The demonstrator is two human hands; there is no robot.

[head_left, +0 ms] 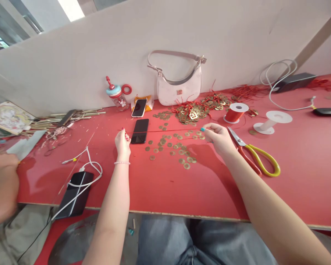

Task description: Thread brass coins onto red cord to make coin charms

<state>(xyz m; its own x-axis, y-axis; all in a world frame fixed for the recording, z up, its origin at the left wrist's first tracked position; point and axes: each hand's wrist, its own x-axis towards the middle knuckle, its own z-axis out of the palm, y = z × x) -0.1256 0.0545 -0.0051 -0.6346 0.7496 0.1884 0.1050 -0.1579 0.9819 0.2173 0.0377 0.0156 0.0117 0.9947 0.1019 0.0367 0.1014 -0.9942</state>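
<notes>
Currently the left hand point(123, 143), left of centre, is curled closed on a red cord point(168, 131) stretched across mid-frame. Right of centre, the right hand point(216, 137) pinches it near scattered coins point(181, 152).

Obscured by the fingers of left hand point(123, 144) and right hand point(220, 139): exact hold on the red cord point(176, 130). Partly covered by the white-framed smartphone point(139, 108): orange packet point(150, 104). Cut off at left: co-worker's arm point(1, 193), illustrated box point(11, 117); at right: black rounded device point(328, 111), kind unclear. Too small to read: handbag emblem point(179, 92), markings on the holed coins point(187, 166).
</notes>
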